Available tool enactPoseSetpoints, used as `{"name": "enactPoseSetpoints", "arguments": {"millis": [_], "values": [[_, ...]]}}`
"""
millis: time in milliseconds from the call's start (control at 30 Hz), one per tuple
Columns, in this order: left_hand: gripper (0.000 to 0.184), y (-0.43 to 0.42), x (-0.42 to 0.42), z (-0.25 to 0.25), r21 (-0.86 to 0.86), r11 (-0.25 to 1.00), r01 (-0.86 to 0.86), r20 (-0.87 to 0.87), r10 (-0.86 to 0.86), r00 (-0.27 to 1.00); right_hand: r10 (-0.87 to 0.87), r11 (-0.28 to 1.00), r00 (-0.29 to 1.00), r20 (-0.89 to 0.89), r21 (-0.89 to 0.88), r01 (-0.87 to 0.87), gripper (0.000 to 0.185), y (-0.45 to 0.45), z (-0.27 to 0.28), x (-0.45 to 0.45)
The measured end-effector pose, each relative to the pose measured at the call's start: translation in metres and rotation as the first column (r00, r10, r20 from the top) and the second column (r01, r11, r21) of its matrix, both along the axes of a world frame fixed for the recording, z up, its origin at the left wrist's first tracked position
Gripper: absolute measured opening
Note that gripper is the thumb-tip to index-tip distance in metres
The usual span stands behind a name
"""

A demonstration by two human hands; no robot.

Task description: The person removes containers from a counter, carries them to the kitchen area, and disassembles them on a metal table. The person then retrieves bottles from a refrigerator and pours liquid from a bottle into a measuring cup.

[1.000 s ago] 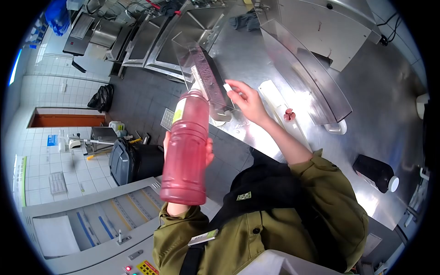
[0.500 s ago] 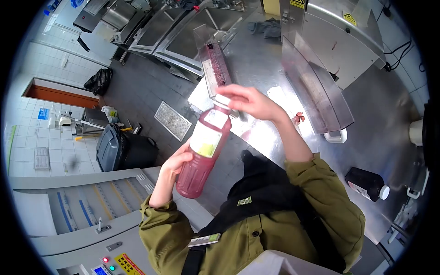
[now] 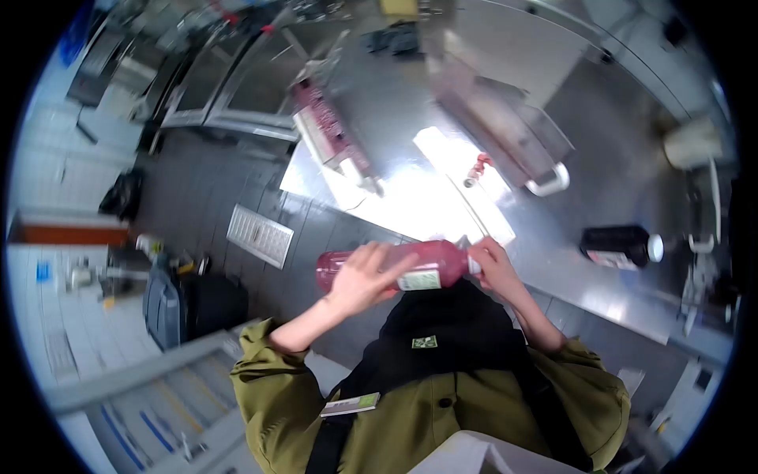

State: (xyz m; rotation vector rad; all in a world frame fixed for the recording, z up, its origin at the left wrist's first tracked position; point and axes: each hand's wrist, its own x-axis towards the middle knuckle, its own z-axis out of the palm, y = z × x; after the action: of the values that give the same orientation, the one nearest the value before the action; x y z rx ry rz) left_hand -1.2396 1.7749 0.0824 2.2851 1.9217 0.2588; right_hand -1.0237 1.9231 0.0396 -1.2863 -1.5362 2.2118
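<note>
A plastic bottle [image 3: 438, 259] of pinkish-red liquid lies roughly level in front of my apron. My left hand [image 3: 365, 278] is wrapped round its body from above, near the base end. At the other end, the fingers of my right hand [image 3: 493, 267] are closed round the white cap [image 3: 473, 266]. A pale label with green print shows on the bottle's side between the hands. Whether the cap is loose cannot be made out.
A clear bin with dark red residue [image 3: 328, 118] and another clear bin with a white handle [image 3: 505, 130] sit on the steel table [image 3: 379, 103]. A dark bottle with a white cap [image 3: 620, 247] lies at right. A black trash bin [image 3: 209, 304] stands on the floor at left.
The bottle has turned from steeply tilted to nearly level and come closer to my body. My right hand moved down with its cap end, and the view has shifted.
</note>
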Motion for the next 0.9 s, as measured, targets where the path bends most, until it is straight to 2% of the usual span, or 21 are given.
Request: {"name": "enactPoseSetpoints", "arguments": {"millis": [33, 67, 100, 200, 233, 267, 300, 333, 367, 400, 433, 467, 500, 533, 567, 600, 667, 700, 767, 800, 900], "values": [[0.076, 0.009, 0.003, -0.008, 0.057, 0.995, 0.079, -0.015, -0.078, 0.997, -0.127, 0.974, 0.990, 0.057, -0.182, 0.136, 0.030, -0.007, 0.007, 0.015], [0.076, 0.018, 0.012, -0.016, 0.115, 0.978, 0.173, -0.022, -0.171, 0.985, -0.262, 0.891, 0.956, 0.131, -0.349, 0.292, 0.029, -0.014, 0.014, 0.035], [0.076, 0.026, 0.026, -0.024, 0.176, 0.945, 0.275, -0.017, -0.277, 0.961, -0.306, 0.824, 0.946, 0.109, -0.467, 0.320, 0.028, -0.024, 0.008, 0.058], [0.077, 0.051, 0.071, -0.039, 0.189, 0.885, 0.426, 0.118, -0.451, 0.885, -0.424, 0.732, 0.884, 0.194, -0.502, 0.461, 0.029, -0.045, 0.011, 0.128], [0.078, 0.057, 0.094, -0.046, 0.270, 0.858, 0.437, 0.177, -0.491, 0.853, -0.471, 0.731, 0.831, 0.295, -0.397, 0.555, 0.032, -0.050, 0.030, 0.146], [0.077, 0.063, 0.119, -0.049, 0.320, 0.836, 0.445, 0.228, -0.524, 0.821, -0.540, 0.774, 0.754, 0.374, -0.132, 0.620, 0.037, -0.058, 0.059, 0.157], [0.077, 0.073, 0.144, -0.051, 0.365, 0.817, 0.446, 0.271, -0.552, 0.789, -0.567, 0.794, 0.724, 0.393, 0.028, 0.607, 0.044, -0.063, 0.077, 0.178], [0.077, 0.084, 0.167, -0.052, 0.410, 0.797, 0.443, 0.305, -0.578, 0.757, -0.628, 0.778, 0.708, 0.323, 0.221, 0.589, 0.040, -0.068, 0.100, 0.189], [0.077, 0.092, 0.192, -0.051, 0.458, 0.776, 0.433, 0.376, -0.611, 0.697, -0.659, 0.745, 0.688, 0.303, 0.389, 0.542, 0.040, -0.075, 0.123, 0.198], [0.078, 0.100, 0.218, -0.052, 0.499, 0.762, 0.414, 0.441, -0.634, 0.636, -0.709, 0.642, 0.646, 0.281, 0.636, 0.428, 0.036, -0.076, 0.127, 0.209], [0.079, 0.104, 0.237, -0.053, 0.534, 0.751, 0.389, 0.501, -0.651, 0.570, -0.743, 0.568, 0.624, 0.241, 0.722, 0.396, 0.031, -0.075, 0.133, 0.222], [0.080, 0.108, 0.247, -0.053, 0.518, 0.772, 0.367, 0.560, -0.631, 0.538, -0.770, 0.494, 0.572, 0.281, 0.830, 0.257, 0.027, -0.070, 0.143, 0.237], [0.082, 0.113, 0.256, -0.052, 0.501, 0.793, 0.346, 0.612, -0.607, 0.506, -0.833, 0.394, 0.487, 0.265, 0.900, 0.186, 0.042, -0.063, 0.158, 0.246], [0.083, 0.118, 0.264, -0.050, 0.478, 0.815, 0.328, 0.660, -0.580, 0.478, -0.860, 0.378, 0.393, 0.325, 0.924, 0.064, 0.044, -0.051, 0.169, 0.264], [0.088, 0.128, 0.264, -0.050, 0.423, 0.833, 0.356, 0.663, -0.552, 0.506, -0.889, 0.319, 0.338, 0.309, 0.947, -0.026, 0.045, -0.036, 0.174, 0.281], [0.090, 0.141, 0.264, -0.058, 0.362, 0.859, 0.362, 0.680, -0.508, 0.528, -0.898, 0.271, 0.325, 0.297, 0.954, -0.124, 0.046, -0.018, 0.177, 0.296], [0.094, 0.172, 0.273, -0.087, 0.237, 0.906, 0.350, 0.704, -0.408, 0.581, -0.885, 0.283, 0.291, 0.364, 0.916, -0.285, 0.049, 0.026, 0.170, 0.321], [0.098, 0.187, 0.279, -0.085, 0.195, 0.936, 0.293, 0.767, -0.332, 0.549, -0.875, 0.300, 0.263, 0.406, 0.882, -0.363, 0.049, 0.052, 0.163, 0.331], [0.106, 0.216, 0.299, -0.080, 0.094, 0.981, 0.172, 0.871, -0.164, 0.462, -0.813, 0.360, 0.316, 0.489, 0.849, -0.387, 0.053, 0.102, 0.155, 0.343], [0.111, 0.228, 0.312, -0.080, 0.125, 0.976, 0.177, 0.862, -0.196, 0.468, -0.770, 0.423, 0.303, 0.562, 0.804, -0.417, 0.055, 0.128, 0.150, 0.349], [0.131, 0.269, 0.343, -0.090, 0.172, 0.967, 0.190, 0.841, -0.245, 0.483, -0.683, 0.453, 0.348, 0.642, 0.746, -0.488, 0.054, 0.181, 0.141, 0.355]]}}
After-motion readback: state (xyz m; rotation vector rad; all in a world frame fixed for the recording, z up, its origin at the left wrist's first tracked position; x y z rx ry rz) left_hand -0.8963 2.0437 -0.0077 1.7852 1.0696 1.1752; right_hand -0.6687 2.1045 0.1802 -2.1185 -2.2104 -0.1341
